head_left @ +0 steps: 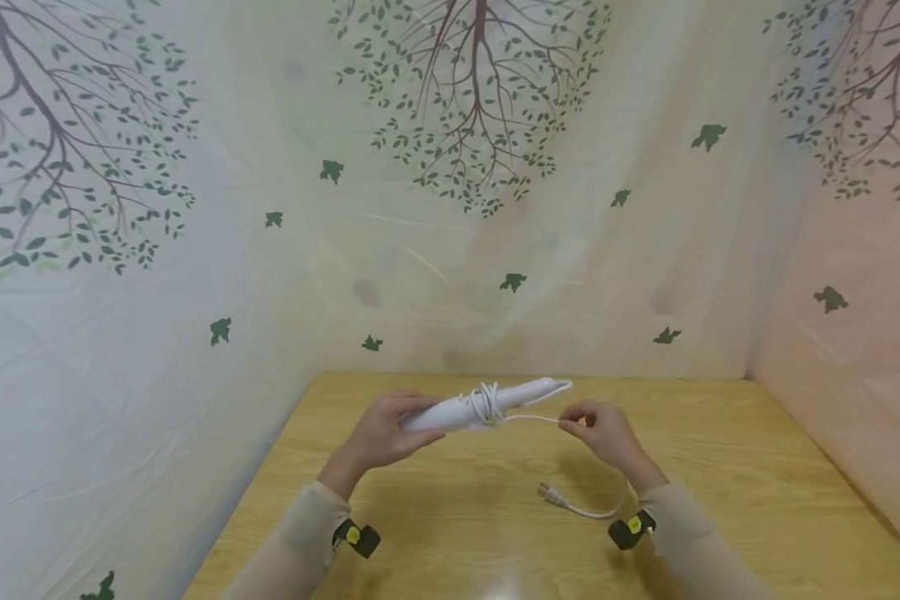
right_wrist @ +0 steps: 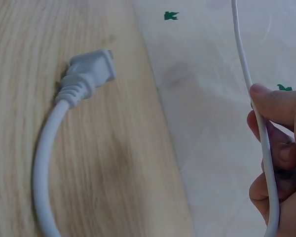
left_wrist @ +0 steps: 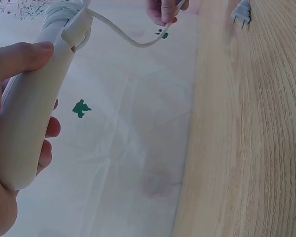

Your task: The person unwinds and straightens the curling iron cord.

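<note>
Head view: your left hand [head_left: 385, 432] gripped a white plastic rod-shaped device [head_left: 452, 413]; your right hand [head_left: 602, 433], apart, pinched its thin white cord [right_wrist: 267, 158] above the white two-pronged plug [right_wrist: 90, 73].

A white cord [right_wrist: 244, 61] bars the gap between a white appliance [head_left: 446, 413] in a person's left hand [head_left: 382, 429] and the right hand [head_left: 603, 432] as a plug [right_wrist: 89, 74] obstructs the table [head_left: 780, 475] below, though a hand could pass along its right side.
</note>
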Motion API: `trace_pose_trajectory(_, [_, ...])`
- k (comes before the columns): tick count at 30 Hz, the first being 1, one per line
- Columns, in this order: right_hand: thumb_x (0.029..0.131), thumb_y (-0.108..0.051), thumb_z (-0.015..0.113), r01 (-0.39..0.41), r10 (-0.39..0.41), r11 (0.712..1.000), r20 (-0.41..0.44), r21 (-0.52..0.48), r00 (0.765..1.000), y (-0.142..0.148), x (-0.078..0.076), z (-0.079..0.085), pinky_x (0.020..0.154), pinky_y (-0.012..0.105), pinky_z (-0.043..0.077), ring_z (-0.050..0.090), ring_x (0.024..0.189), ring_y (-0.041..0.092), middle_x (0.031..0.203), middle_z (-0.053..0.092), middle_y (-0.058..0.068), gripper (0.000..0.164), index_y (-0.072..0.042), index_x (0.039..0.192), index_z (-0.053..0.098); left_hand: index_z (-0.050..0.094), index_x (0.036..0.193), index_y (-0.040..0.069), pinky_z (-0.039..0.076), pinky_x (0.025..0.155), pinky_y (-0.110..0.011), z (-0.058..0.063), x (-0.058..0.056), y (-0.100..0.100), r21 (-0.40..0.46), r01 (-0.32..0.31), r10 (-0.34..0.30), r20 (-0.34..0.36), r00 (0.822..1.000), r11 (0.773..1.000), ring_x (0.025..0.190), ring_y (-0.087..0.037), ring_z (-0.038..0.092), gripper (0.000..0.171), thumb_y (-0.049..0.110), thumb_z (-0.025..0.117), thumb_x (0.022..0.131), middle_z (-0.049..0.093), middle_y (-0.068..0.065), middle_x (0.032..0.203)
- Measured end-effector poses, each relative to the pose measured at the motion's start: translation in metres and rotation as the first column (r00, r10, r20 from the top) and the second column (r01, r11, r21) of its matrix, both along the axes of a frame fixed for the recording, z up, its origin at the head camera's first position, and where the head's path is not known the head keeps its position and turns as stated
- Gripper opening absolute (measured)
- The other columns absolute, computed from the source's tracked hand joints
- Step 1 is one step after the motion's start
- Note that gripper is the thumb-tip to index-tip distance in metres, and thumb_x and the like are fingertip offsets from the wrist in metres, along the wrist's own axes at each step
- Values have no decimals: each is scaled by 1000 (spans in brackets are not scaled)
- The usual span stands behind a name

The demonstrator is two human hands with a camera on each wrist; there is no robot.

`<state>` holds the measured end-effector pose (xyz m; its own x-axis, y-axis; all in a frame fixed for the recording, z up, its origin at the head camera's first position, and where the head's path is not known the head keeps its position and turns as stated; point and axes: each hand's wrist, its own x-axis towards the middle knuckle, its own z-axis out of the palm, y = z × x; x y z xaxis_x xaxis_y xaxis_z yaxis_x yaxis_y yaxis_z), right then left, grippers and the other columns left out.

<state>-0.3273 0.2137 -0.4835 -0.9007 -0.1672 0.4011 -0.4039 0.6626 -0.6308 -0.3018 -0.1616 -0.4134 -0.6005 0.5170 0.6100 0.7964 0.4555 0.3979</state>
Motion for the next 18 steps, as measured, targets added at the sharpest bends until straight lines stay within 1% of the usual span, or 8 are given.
trace_pose_trajectory(6, [82,-20,78,-79,77,995,33,53,996,-2,8,-2,57,23,37,43,63,6,81,69,-9,5,-18,84,74,73,112,12,54,70,-30,4,-2,0,19,-18,19,-38,999,1000,85,-15,69,38,24,83,77,74,-3,101])
trace_pose_trajectory(9, [82,-19,79,-118,114,991,57,68,992,-4,13,-3,56,23,36,42,62,6,79,67,-12,6,-20,83,73,73,112,12,55,69,-30,5,-3,0,35,-19,20,-42,999,999,86,-15,69,38,24,83,78,74,-4,103])
trace_pose_trajectory(13, [81,-19,79,-153,148,985,56,79,987,-6,18,-6,54,22,36,41,61,4,78,65,-14,9,-23,82,71,72,113,13,55,68,-30,7,-3,0,49,-37,39,-36,999,998,85,-15,69,37,25,82,79,74,-3,102])
trace_pose_trajectory(18, [84,-23,77,-207,203,974,54,89,978,-5,23,-5,55,22,38,43,63,3,81,66,-15,5,-24,83,72,72,113,12,54,66,-30,9,-3,-1,65,-75,78,-49,996,995,82,-15,68,39,24,83,78,74,-4,99])
